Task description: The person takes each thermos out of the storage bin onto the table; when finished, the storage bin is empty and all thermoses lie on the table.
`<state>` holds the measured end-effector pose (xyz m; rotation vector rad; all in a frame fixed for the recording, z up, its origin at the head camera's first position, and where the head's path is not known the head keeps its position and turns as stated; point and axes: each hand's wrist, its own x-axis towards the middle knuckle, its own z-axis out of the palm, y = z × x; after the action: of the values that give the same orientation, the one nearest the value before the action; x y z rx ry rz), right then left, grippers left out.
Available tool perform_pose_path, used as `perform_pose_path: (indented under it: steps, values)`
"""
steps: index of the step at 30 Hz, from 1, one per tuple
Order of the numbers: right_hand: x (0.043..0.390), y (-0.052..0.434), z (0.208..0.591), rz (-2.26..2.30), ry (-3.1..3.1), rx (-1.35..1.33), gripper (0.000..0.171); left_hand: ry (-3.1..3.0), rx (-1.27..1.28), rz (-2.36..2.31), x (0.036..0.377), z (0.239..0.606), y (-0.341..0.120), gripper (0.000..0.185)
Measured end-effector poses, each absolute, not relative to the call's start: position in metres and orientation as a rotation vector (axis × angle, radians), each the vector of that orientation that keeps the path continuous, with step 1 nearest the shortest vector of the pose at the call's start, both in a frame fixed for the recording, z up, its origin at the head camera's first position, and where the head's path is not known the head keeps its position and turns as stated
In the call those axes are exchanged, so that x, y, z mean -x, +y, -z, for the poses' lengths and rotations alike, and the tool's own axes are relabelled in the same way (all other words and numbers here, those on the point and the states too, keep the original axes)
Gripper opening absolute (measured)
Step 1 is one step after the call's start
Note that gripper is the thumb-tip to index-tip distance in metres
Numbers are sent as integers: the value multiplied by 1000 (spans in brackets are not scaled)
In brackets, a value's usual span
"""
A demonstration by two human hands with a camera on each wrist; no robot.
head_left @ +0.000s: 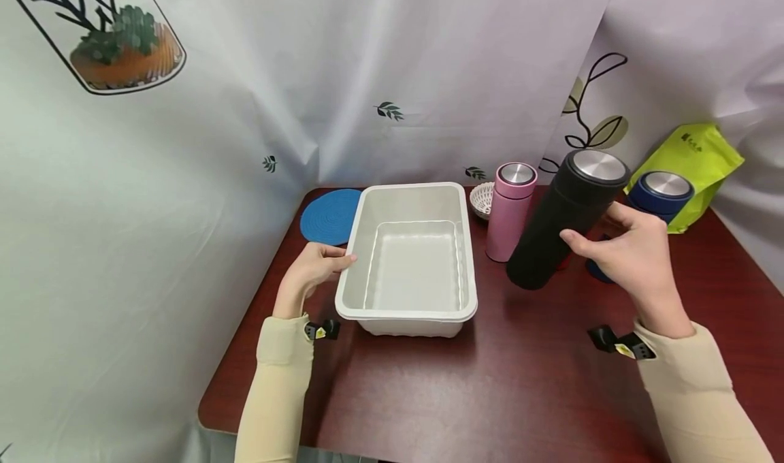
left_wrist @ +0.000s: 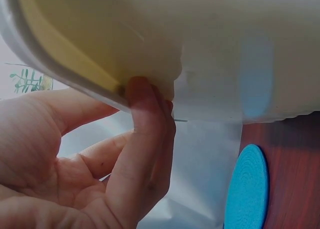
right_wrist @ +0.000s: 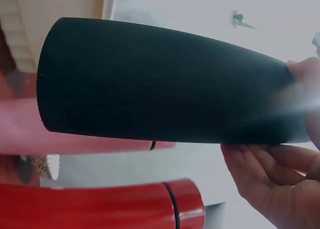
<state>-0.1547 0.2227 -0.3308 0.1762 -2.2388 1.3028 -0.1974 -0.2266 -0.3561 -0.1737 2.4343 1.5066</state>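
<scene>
My right hand [head_left: 633, 252] grips a black thermos bottle [head_left: 560, 221] with a silver-topped lid. The bottle leans, its lid tipped to the right and its base toward the white plastic bin [head_left: 412, 315]. In the right wrist view, thumb and fingers clasp the black bottle [right_wrist: 165, 84] from two sides. My left hand [head_left: 315, 269] pinches the bin's left rim, thumb over the edge and fingers beneath it. From the left wrist, the fingers [left_wrist: 145, 124] press under the rim against the bin's outer wall. Nothing lies inside the bin.
A pink thermos [head_left: 511, 214] stands between bin and black bottle, before a small white woven basket [head_left: 482, 199]. A red bottle [right_wrist: 100, 206] is mostly hidden from above. A blue thermos [head_left: 661, 194] and a green pouch [head_left: 695, 170] stand at right. A round blue mat [head_left: 327, 216] lies left.
</scene>
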Motion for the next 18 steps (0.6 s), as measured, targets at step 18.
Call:
perform_pose_path:
  steps: [18]
  values:
    - [145, 256, 348, -1192, -2252, -75, 49, 2408, 161, -1534, 201, 360, -229, 44]
